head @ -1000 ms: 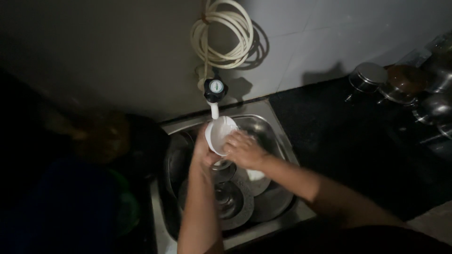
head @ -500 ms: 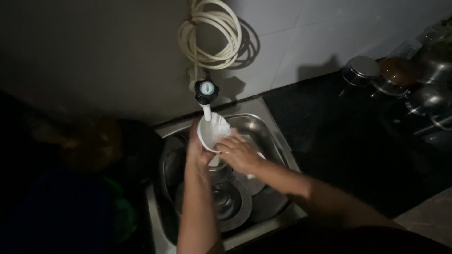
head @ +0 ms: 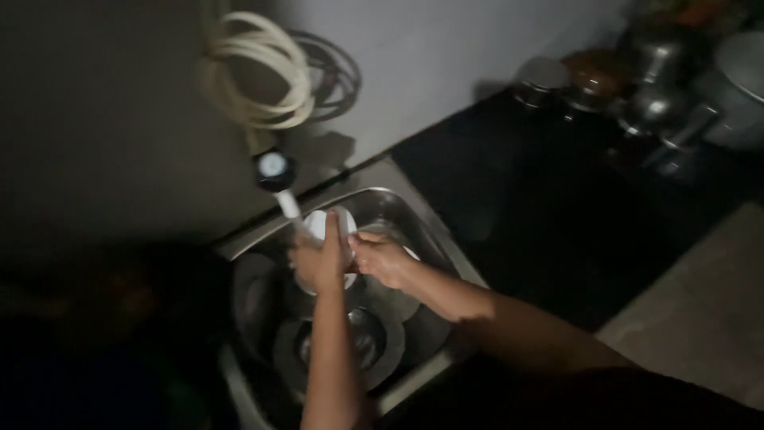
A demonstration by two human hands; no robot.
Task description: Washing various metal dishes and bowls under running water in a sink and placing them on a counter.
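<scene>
Low light hides most detail. The lower-left area is black, and the lower edge cuts off both forearms. The dark bench [head: 557,231] carries blurred metal pots [head: 660,103] at upper right. The steel sink [head: 446,247] holds stacked round metal dishes [head: 374,342], details unclear. A coiled hose [head: 263,80] hangs on the wall above the tap [head: 273,169]. The left hand [head: 318,263] reaches up from below, its grip closed around a white cup [head: 328,227] under the tap's stream. The right hand [head: 382,259] comes in from the right, touching the cup; whether its grip is closed cannot be told.
</scene>
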